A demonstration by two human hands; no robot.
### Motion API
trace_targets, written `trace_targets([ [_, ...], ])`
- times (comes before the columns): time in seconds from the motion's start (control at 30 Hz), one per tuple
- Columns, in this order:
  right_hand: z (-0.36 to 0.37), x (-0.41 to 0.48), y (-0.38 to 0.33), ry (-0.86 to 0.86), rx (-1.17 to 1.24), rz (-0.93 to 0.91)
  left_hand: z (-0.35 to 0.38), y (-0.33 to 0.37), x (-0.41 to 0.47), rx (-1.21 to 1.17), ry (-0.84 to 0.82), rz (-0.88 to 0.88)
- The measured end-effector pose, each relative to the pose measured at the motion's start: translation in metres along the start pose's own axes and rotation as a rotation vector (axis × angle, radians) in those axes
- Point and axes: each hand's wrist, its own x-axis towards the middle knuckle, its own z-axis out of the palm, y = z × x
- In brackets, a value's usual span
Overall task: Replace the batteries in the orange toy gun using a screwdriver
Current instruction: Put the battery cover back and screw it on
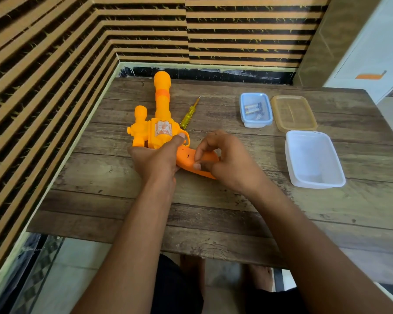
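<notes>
The left hand (pixel 156 160) grips the body of the orange toy gun (pixel 162 109). The right hand (pixel 227 162) curls its fingers round the gun's handle. The gun lies on the wooden table (pixel 213 214), with the screwdriver (pixel 188 116) just beside its barrel.

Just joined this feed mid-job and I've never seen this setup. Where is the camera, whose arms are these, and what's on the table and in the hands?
There is one picture, from a wide-angle camera worn on a person's head, looking down at their own bare arms; there is no machine. The left hand grips the body of the orange toy gun, which lies on the wooden table. The right hand has its fingers curled on the gun's handle. The yellow screwdriver lies unheld beside the barrel. To the right sit a small tub holding batteries, an amber lid and a larger clear tub.
</notes>
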Motion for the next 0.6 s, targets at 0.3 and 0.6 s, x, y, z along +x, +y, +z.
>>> trace_targets([
  [0.3,0.006,0.001,-0.002,0.064,0.170,0.195,0.001,-0.001,-0.001,0.004,0.012,0.013],
  [0.6,-0.002,0.004,0.010,-0.062,0.235,0.116,0.001,-0.001,-0.001,-0.008,0.009,0.011],
])
